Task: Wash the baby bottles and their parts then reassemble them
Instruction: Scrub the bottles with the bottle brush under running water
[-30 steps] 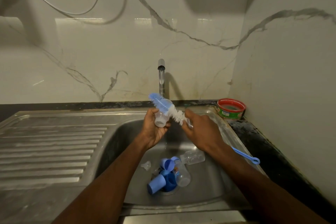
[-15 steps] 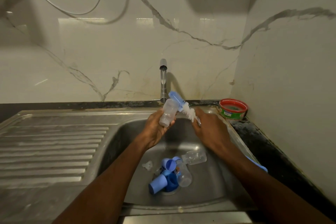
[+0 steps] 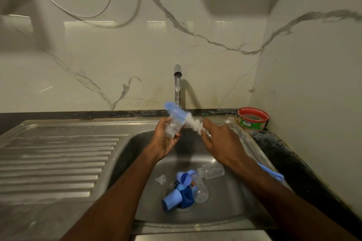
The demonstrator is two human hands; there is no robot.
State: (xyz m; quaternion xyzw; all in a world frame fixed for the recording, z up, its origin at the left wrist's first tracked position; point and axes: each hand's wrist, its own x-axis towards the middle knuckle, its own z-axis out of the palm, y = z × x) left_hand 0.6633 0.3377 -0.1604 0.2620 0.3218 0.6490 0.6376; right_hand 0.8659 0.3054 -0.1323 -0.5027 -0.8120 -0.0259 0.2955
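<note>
Bottle sits in our left hand, centre of frame above the sink. Left hand is clenched around the bottle's lower body. Its long axis tilts, one end toward lower left, the other toward upper right; we can't tell which end is the mouth, since it's clear plastic and blurred.

Brush lies across the bottle's upper end: blue tip up and left, white bristles running down and right toward our right hand. Right hand is closed on the brush handle just below the bristles. Most of the handle is hidden behind the right forearm; only its blue end shows again at the right, over the sink edge.

Tap stands behind the hands, upper centre; a thin stream is visible below the spout.

Lower centre, around the drain: a second clear bottle on its side, a third clear bottle, blue caps and a small clear piece, likely a teat but too small to be sure.

Red-rimmed tub on the surface, right of the tap.
</note>
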